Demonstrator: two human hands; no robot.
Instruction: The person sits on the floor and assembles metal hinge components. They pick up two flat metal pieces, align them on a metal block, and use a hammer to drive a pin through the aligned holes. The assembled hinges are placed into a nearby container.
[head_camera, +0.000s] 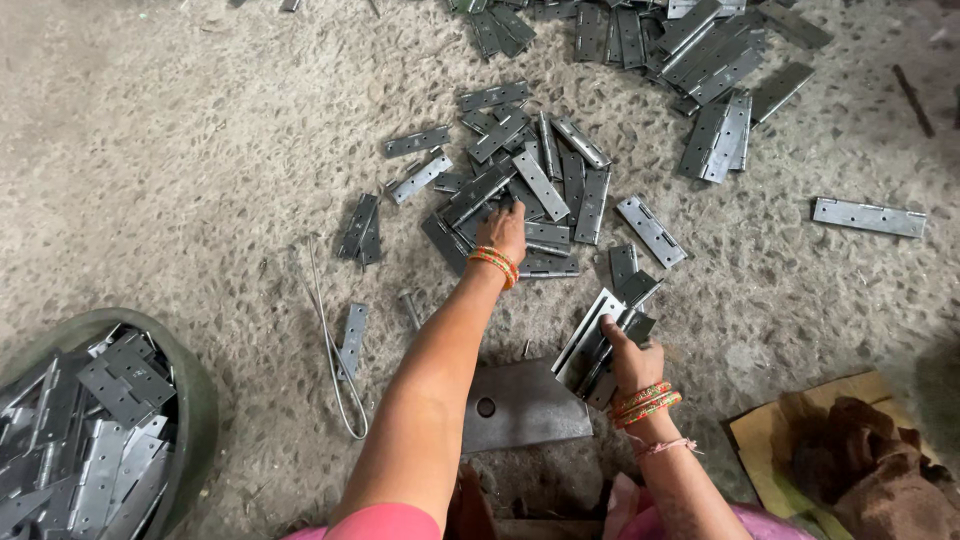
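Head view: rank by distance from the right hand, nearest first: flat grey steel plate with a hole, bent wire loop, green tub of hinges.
1. Flat grey steel plate with a hole, just left of the right hand.
2. Bent wire loop, farther left on the floor.
3. Green tub of hinges, far left corner.

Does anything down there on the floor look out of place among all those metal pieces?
Mostly flat hinge plates, but a bent loop of wire lies on the concrete floor left of the left hand's arm. One long hinge strip sits alone at far right.
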